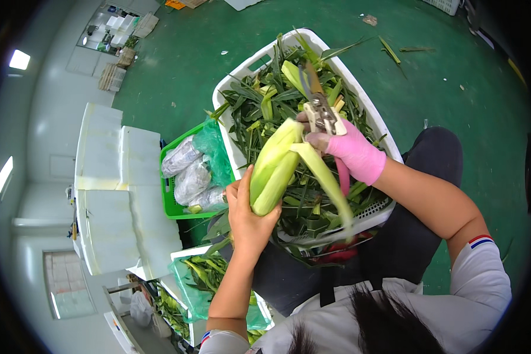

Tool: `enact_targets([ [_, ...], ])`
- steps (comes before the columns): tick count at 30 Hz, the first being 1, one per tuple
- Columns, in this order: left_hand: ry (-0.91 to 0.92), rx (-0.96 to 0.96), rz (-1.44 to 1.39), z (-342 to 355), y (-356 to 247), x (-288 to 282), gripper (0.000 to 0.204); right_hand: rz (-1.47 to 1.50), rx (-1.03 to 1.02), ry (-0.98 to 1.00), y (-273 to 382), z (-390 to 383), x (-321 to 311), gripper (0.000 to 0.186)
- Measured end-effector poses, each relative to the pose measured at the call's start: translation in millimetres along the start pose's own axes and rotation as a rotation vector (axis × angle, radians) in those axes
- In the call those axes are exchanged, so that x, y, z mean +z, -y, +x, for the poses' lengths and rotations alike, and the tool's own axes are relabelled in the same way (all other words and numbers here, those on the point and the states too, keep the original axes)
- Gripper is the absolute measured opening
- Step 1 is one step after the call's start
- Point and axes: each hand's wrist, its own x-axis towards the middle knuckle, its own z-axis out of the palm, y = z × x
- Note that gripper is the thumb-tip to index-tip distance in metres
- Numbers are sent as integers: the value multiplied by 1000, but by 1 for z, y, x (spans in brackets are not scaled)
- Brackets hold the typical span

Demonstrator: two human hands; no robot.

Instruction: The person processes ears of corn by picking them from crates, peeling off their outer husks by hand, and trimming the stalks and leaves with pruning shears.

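Observation:
My bare left hand (251, 221) is wrapped round the lower part of a pale green ear of corn (271, 171), tilted up to the right. A long strip of husk (324, 177) hangs loose from its upper end, its tip blurred. In my right hand (354, 150), which wears a pink glove, is a pair of pruning shears (320, 109) with the blades pointing away from me. The fingers of that hand are beside the top of the ear; whether they pinch the husk strip I cannot tell. Below both hands stands a white basket (369, 106) heaped with green husks and leaves (256, 97).
Left of the basket is a green crate (174, 209) with wrapped bundles (192, 180). White foam boxes (109, 230) are stacked further left. More corn (209, 271) lies in a lined box by my left arm. Leaf scraps (389, 50) litter the green floor.

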Motion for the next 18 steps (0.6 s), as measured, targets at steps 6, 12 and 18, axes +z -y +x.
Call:
enact_targets([
  [6, 162, -122, -803, 12, -3, 11, 87, -241, -88, 27, 16, 9, -9, 38],
  [12, 426, -476, -1244, 13, 25, -12, 88, -586, 8, -136, 38, 15, -17, 28],
  [18, 29, -108, -781, 13, -3, 10, 72, 75, -2, 20, 0, 5, 6, 50],
])
